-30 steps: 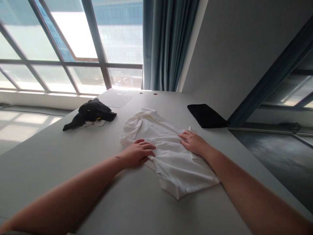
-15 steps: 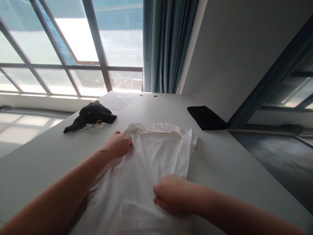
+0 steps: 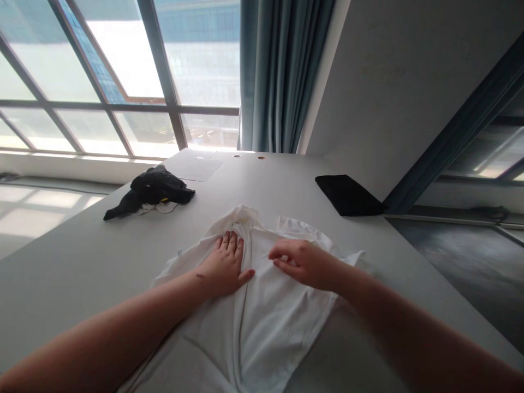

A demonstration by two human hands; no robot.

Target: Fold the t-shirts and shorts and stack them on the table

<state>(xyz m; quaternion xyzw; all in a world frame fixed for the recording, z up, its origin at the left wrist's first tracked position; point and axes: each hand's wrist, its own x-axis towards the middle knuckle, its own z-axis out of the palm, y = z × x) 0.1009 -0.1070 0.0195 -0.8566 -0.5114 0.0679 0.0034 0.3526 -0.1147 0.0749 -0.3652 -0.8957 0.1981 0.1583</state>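
On my left hand (image 3: 221, 271) the fingers (image 3: 232, 243) lie flat and slightly parted on the cloth, thumb splayed out to the side, gripping nothing. My right hand (image 3: 305, 265) is half curled over the cloth with a narrow gap at thumb and forefinger; from here I can't tell whether it has any fabric caught.

Under both hands is the white garment (image 3: 278, 322), on the desk (image 3: 102, 284) in front of me, creased lengthwise and bunched at its far end. I'd judge it light, limp and quick to wrinkle, hardly fragile, so pushing would only ruck it up. I'd pinch it at an outer edge or by the bunched end and draw it taut.

Farther out, well apart from the garment, are a crumpled black bundle (image 3: 155, 188) on the left and a flat black item (image 3: 347, 195) on the right. Beyond the desk hangs a blue curtain (image 3: 282, 76).
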